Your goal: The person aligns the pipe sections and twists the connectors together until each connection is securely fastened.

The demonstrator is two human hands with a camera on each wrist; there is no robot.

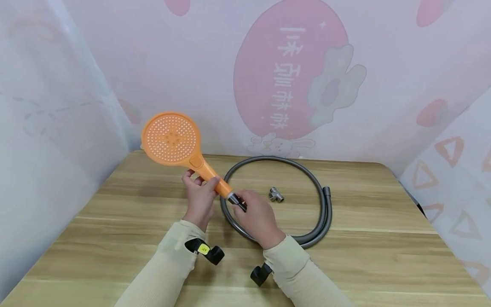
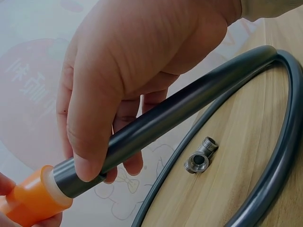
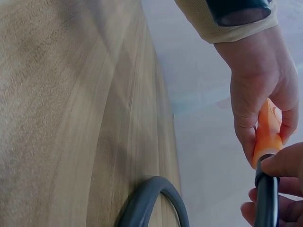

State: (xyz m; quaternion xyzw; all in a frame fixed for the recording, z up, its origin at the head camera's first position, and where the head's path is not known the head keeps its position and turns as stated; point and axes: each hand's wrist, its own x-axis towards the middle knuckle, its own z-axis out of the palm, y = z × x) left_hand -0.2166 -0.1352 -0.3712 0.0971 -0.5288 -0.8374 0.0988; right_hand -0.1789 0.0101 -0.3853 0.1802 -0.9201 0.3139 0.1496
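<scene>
Head view: nearest, below the orange shower head [image 1: 173, 138], two cream sleeves [image 1: 165, 264] reach over a table [image 1: 115, 247], a small black camera [image 1: 215, 255] at each wrist. The left hand [image 1: 200, 199] grasps the shower head's smooth, tapering handle. At that handle's tip, the right hand [image 1: 256, 216] pinches one end of a dark grey hose [image 1: 329, 209]; the hose end meets a pale ring there, and the hand blocks part of the hose from sight. The shower head is held up off the table, its flat round face dotted with pale nozzles, an oval button at its neck. To its right, the smooth, glossy hose lies in a wide loop around a small metal tee fitting [image 1: 275, 195] with ridged threads. Behind the shower head, past the wood-grained tabletop, rises a pale backdrop [image 1: 172, 64] printed with pink shapes and rabbits.
</scene>
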